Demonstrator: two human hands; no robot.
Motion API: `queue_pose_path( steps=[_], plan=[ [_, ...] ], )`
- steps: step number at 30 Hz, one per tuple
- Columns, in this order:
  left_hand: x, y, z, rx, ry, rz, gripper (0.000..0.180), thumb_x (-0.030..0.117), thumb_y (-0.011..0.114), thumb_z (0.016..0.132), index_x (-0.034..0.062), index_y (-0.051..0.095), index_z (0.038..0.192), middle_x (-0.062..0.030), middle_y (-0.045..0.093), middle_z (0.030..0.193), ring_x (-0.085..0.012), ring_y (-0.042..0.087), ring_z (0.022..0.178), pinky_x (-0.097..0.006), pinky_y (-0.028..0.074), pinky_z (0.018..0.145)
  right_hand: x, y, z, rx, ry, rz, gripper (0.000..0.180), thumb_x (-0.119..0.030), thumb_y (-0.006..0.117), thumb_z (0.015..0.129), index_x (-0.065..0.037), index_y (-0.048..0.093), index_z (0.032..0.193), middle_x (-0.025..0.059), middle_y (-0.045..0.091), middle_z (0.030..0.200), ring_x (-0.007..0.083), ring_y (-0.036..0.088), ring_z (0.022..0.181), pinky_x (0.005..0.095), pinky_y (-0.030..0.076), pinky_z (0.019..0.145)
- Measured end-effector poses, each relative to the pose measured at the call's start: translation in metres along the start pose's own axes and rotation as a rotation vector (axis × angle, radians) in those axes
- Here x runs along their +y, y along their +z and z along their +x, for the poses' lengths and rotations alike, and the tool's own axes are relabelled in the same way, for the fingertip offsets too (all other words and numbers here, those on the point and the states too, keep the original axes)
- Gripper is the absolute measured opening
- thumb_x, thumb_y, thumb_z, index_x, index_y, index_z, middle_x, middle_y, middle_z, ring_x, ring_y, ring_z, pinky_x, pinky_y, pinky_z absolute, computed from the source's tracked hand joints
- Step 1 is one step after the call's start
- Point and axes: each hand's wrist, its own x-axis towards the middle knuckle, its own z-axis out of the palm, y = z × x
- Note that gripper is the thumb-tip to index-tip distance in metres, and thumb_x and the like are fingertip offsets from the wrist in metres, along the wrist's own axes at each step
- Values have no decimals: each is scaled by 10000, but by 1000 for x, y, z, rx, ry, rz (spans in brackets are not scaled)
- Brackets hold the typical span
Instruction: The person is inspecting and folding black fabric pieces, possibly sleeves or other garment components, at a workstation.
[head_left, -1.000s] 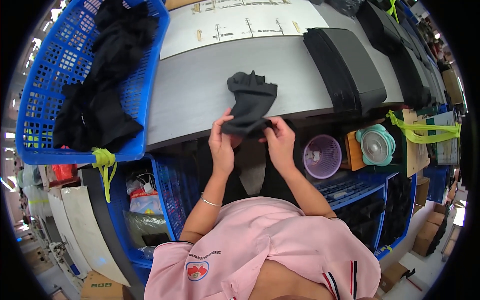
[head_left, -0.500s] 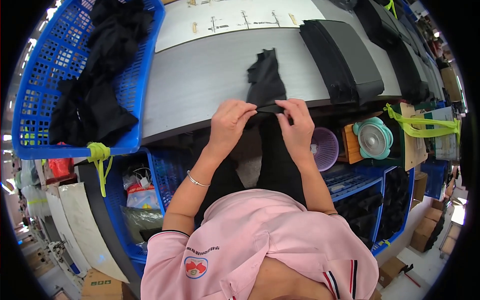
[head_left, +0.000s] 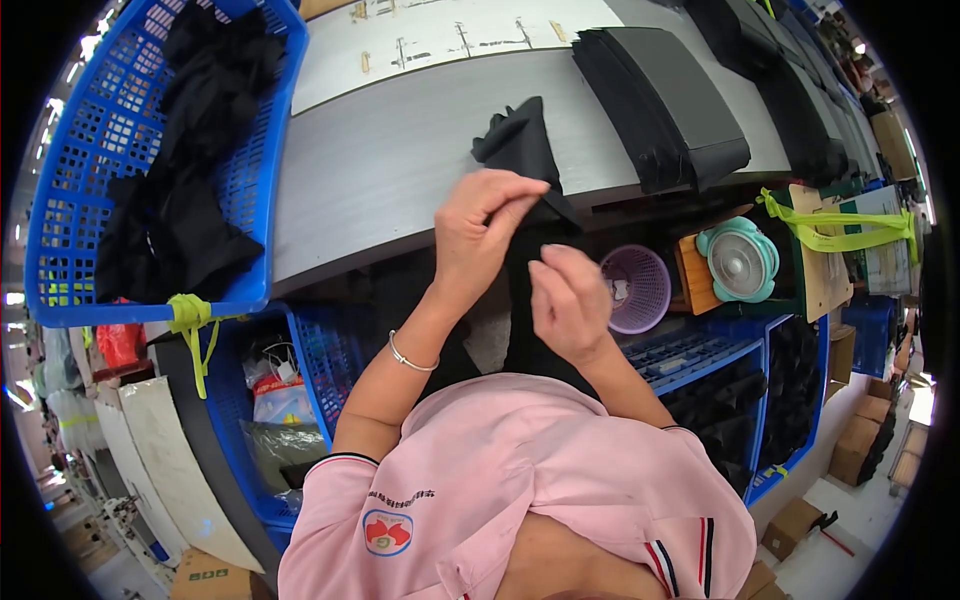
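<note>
A small black fabric piece (head_left: 520,145) hangs over the front edge of the grey table (head_left: 385,165), its far part folded and bunched on the tabletop. My left hand (head_left: 477,228) pinches its near edge between thumb and forefinger. Lower and to the right, my right hand (head_left: 570,303) is apart from the fabric. The fingers of that hand are curled in, and whatever they may hold is hidden.
At left stands a blue basket (head_left: 262,205) of black fabric. A stack of black panels (head_left: 675,100) lies at the table's right. Below it are a purple basket (head_left: 640,300) and a teal fan (head_left: 738,260). Blue crates (head_left: 318,360) sit under the table.
My right hand has let go of the fabric and come down toward me. My left hand has moved up and right with the edge still pinched. The view has shifted slightly.
</note>
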Motion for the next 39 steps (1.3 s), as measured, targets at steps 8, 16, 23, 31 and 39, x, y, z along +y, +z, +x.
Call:
queue_pose_path(
  steps=[8,16,23,31,39],
  plan=[
    [25,25,-48,-343,289,61,342,-59,732,680,110,745,977,-55,689,866,-253,633,779,-344,520,659,50,35,-41,-664,561,249,390,-82,595,956,58,505,1309,204,595,1271,305,634,1103,352,519,920],
    [26,21,-106,-444,39,-188,241,-26,728,789,56,734,1015,-89,679,1028,-246,639,934,-323,525,793,31,17,-19,-382,846,586,437,-72,618,931,63,495,1328,209,565,1326,284,608,1169,345,481,983],
    [-7,-6,-33,-64,9,179,518,222,651,942,7,514,1393,-194,518,1413,-366,458,1324,-425,362,1105,14,29,3,-142,858,718,479,-63,639,909,67,486,1345,213,539,1375,266,586,1227,340,448,1038],
    [-22,-11,-46,-243,-383,-614,670,318,672,952,12,387,1475,-182,651,1216,-301,575,1187,-370,387,1067,5,28,20,-77,1088,911,557,-55,650,900,61,440,1403,165,550,1373,213,566,1224,301,444,1039],
    [10,18,-95,-224,238,146,1061,432,909,645,50,372,1477,-222,245,1556,-401,294,1418,-470,290,1152,56,53,10,132,1007,911,255,-73,601,921,12,538,1152,90,595,1080,169,574,995,308,477,855]
  ],
)
